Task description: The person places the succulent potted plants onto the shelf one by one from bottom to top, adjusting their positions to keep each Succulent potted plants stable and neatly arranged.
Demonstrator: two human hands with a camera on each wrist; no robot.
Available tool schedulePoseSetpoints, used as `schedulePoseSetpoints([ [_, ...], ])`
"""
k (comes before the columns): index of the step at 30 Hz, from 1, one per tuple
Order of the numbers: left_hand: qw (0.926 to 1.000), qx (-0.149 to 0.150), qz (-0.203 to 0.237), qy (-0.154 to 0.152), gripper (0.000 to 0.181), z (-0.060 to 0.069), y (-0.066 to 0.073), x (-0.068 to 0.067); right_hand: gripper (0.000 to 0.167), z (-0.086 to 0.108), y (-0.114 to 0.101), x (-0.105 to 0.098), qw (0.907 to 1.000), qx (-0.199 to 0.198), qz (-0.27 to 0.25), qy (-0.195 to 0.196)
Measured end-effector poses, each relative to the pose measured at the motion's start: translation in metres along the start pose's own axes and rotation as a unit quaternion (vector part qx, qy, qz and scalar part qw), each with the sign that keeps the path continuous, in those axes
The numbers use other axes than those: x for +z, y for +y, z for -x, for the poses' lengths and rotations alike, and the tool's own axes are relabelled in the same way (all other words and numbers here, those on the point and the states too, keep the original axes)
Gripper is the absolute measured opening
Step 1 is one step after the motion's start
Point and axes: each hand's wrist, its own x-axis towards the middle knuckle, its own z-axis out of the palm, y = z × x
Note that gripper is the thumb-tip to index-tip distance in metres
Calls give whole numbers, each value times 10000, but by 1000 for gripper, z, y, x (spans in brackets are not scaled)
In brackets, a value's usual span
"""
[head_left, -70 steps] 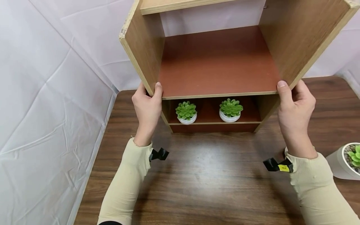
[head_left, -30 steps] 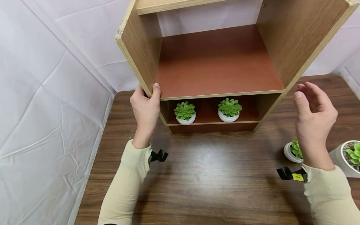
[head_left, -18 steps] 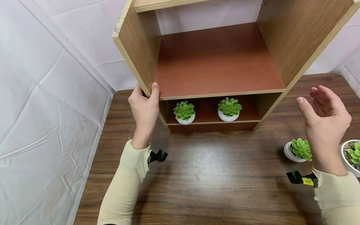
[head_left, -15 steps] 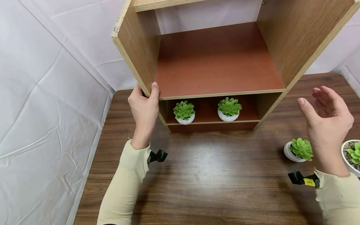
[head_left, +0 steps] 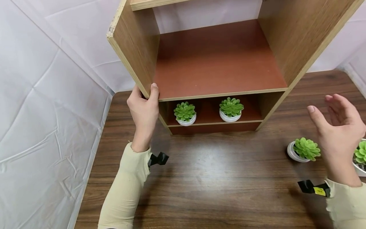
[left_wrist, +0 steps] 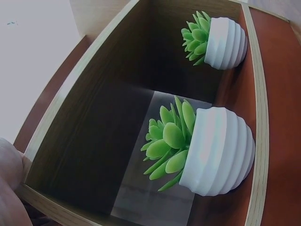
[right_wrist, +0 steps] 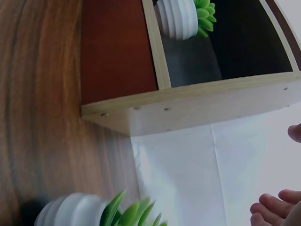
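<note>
A wooden shelf unit (head_left: 217, 60) with reddish-brown boards stands at the back of the table. My left hand (head_left: 144, 109) grips the front edge of its left side panel, thumb on the inner face by the middle board. My right hand (head_left: 340, 133) hovers to the right of the unit, fingers loosely bent and holding nothing. Nearest to it is a small succulent (head_left: 305, 149) in a ribbed white pot on the table. Two similar potted succulents, a left one (head_left: 185, 113) and a right one (head_left: 231, 109), sit on the lower shelf.
A larger white planter (head_left: 361, 156) with a succulent is partly hidden behind the right hand at the right edge. The dark wooden table (head_left: 211, 184) spreads in front of the unit. White sheeting (head_left: 48, 105) hangs at the left and back.
My right hand has let go of the right side panel and moved right and toward me, uncovering the small succulent on the table. My left hand has kept its grip.
</note>
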Motion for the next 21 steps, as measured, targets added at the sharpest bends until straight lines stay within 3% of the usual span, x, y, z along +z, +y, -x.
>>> schedulePoseSetpoints([
  [6, 10000, 16, 19, 49, 14, 0, 0, 1, 54, 3, 7, -11, 9994, 321, -84, 4],
  [12, 10000, -28, 29, 10, 14, 0, -1, 1, 56, 7, 10, -17, 9999, 134, -4, -46],
  [21, 9994, -268, 128, -153, 16, 1, 1, -1, 63, 11, 14, -29, 9980, 410, 485, -31],
])
